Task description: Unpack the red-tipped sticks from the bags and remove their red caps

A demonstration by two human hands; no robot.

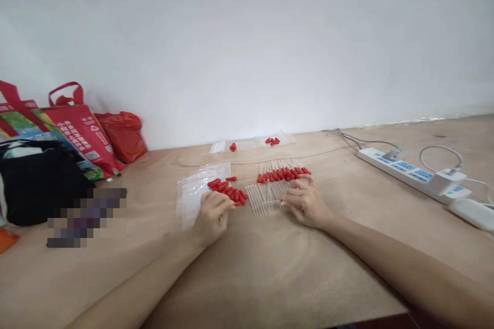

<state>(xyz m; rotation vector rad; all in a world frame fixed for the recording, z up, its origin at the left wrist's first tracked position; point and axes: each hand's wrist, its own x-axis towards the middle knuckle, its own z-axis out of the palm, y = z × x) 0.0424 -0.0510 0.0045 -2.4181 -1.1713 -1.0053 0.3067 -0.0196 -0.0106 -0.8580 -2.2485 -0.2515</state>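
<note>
Tubes (257, 200) lie parallel between the left hand (212, 216), pinching one red bulb (237, 203) beside the bulb pile (227, 190), and the right hand (307, 204), gripping one clear tube (275, 201) crosswise, apparently arranged for easy reach.

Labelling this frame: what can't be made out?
All in the head view:
Thin tubes: some partly hidden behind the right hand; too fine to count.
Left hand: grip on any red piece hidden by the hand itself.
Dark item: pixelated.
Orange item: cut off by left edge.
</note>
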